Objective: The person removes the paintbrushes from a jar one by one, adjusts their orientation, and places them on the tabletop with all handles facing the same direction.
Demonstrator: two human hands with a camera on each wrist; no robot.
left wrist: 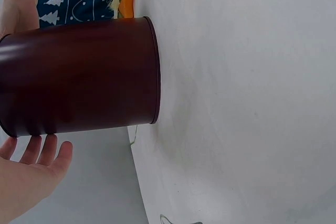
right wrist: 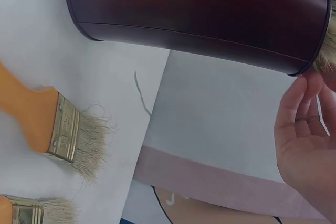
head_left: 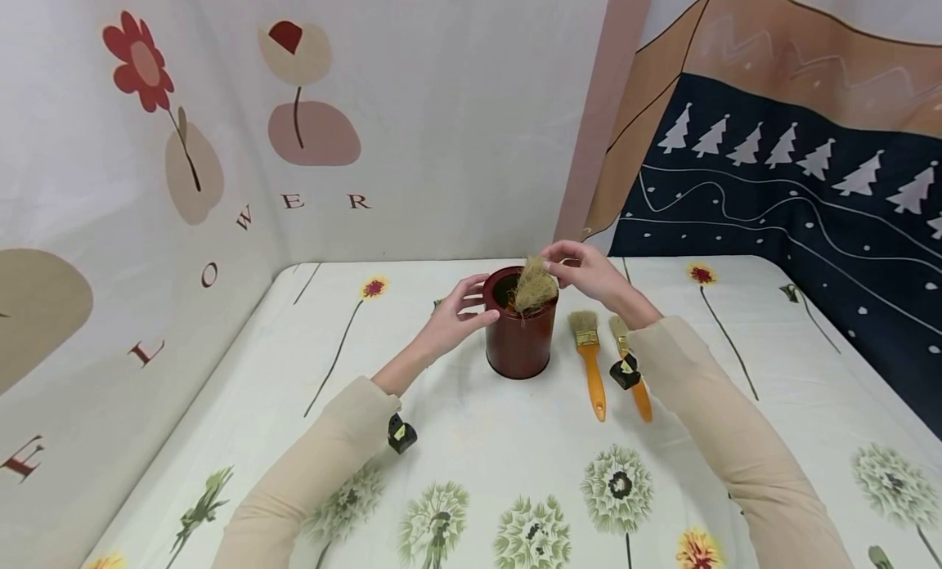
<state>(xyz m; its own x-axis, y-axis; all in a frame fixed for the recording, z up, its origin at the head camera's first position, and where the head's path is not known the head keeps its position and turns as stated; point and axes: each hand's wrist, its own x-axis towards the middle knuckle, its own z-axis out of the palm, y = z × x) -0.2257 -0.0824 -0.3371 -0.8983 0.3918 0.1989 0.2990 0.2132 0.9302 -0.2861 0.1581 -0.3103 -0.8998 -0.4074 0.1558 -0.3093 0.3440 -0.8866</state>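
the left hand (head_left: 458,317), thumb and fingers apart, touches the upright dark-red canister (head_left: 518,344) on the counter (head_left: 449,426); the right hand (head_left: 585,271) pinches the bristle tuft (head_left: 535,289) at its mouth. the step seems to be shifting the tuft, direction unclear; next probably calls for steadying.

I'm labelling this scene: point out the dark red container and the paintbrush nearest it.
Dark red container (head_left: 518,344): head view, front of its wall.
Paintbrush nearest it (head_left: 592,368): head view, orange handle.
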